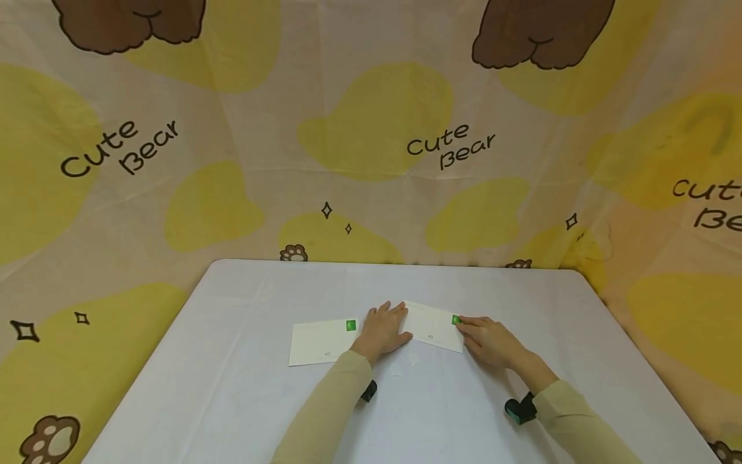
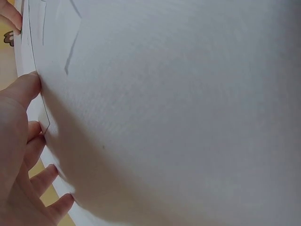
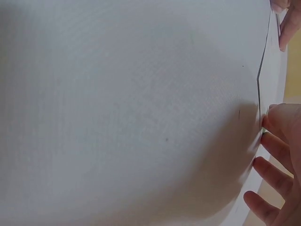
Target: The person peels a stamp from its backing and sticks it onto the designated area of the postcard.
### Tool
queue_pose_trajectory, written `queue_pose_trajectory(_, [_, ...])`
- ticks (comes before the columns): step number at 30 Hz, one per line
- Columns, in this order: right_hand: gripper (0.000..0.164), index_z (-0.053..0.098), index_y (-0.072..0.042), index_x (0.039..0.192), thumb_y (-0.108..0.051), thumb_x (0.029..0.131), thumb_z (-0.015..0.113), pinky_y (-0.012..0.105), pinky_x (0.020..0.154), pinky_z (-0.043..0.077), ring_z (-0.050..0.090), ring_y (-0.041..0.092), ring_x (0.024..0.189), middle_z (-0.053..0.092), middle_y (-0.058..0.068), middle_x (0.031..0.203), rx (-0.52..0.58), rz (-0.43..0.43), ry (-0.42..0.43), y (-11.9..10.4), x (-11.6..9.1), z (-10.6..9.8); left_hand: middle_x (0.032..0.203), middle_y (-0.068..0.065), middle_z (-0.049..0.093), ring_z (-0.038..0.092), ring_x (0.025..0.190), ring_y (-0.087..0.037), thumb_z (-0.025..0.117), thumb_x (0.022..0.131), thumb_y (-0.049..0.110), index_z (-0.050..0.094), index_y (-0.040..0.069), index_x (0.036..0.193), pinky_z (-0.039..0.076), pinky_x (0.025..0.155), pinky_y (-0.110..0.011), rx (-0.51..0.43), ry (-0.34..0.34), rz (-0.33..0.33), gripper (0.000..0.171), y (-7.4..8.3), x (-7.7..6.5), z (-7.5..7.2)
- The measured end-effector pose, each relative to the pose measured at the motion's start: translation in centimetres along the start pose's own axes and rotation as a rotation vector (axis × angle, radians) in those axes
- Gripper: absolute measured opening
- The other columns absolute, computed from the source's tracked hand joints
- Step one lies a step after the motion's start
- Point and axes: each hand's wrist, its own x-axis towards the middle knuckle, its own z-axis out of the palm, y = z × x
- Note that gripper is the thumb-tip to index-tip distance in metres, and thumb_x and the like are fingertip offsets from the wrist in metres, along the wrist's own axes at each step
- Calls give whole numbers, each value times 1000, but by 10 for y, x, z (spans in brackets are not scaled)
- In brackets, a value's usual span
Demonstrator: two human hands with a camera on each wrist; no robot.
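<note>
A white envelope or card [image 1: 430, 327] lies slightly turned on the table between both hands, with a green stamp [image 1: 455, 319] at its upper right corner. My left hand [image 1: 381, 330] rests at its left edge, fingers spread and thumb at the lower edge. With fingertips on the stamp, my right hand [image 1: 489, 340] presses at the right edge; its fingers [image 3: 273, 176] are extended and apart in the right wrist view. A second white card [image 1: 315, 343], bearing its own green stamp [image 1: 351, 325], lies to the left, partly covered by my left hand and sleeve.
Two small pale paper scraps [image 1: 414, 359] lie on the white table [image 1: 243, 386] just below the right card. Dark wrist-worn pieces [image 1: 520, 408] show under both forearms. A printed cloth [image 1: 371, 129] hangs behind the table's far edge.
</note>
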Motion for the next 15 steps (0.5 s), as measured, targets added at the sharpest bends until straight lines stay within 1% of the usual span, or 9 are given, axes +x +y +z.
queue_pose_trajectory(8, [37, 58, -2, 122, -13, 87, 60, 54, 83, 47, 54, 37, 110, 54, 16, 129, 24, 16, -9, 4, -1, 2, 147, 6, 35, 31, 135, -24, 55, 88, 49, 41, 18, 139, 30, 106, -46, 7, -8, -1, 62, 0, 1, 1])
queue_pose_trajectory(15, [40, 56, -2, 125, -18, 89, 59, 56, 84, 46, 53, 37, 112, 53, 14, 131, 40, 54, -38, 5, 0, 4, 148, 7, 33, 30, 136, -23, 52, 88, 51, 39, 18, 140, 30, 107, -45, 29, -21, 6, 63, 0, 0, -1])
